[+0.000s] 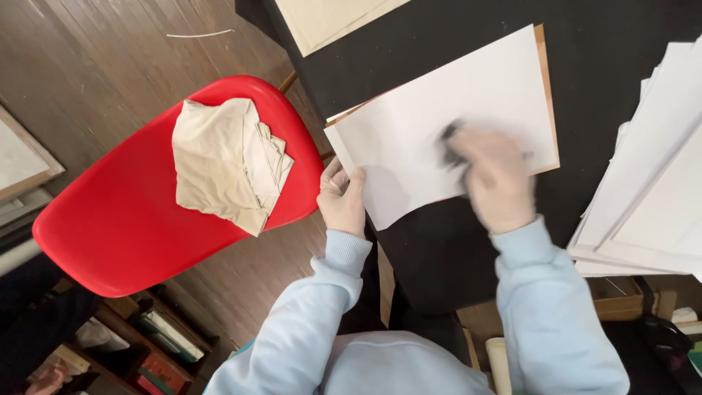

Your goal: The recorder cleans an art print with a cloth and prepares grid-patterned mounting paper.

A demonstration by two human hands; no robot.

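A white sheet of paper [446,124] lies tilted on a black tabletop [614,66], its lower left corner hanging over the table's edge, with a thin brown board [545,88] showing as a strip along its right side and under its left edge. The left hand [342,196], in a pale glove with a light blue sleeve, pinches the sheet's left edge at that overhanging corner, thumb on top. The right hand [497,183], gloved the same, rests on the middle of the sheet and is smeared by motion blur; it seems closed around a small dark object [452,146] that peeks out at its left, though what the object is cannot be told. To the right, a fanned stack of white sheets [651,190] sits on the same table, reaching to the frame edge, well apart from the hands. At the top edge lies a cream-coloured sheet [329,22], cut off by the frame. Left of the table stands a red plastic chair [124,219] on a dark wooden floor [95,66], with a folded beige cloth [227,164] lying on its seat. Below the chair, a low shelf [161,333] holds flat items in green, red and white, too small to make out
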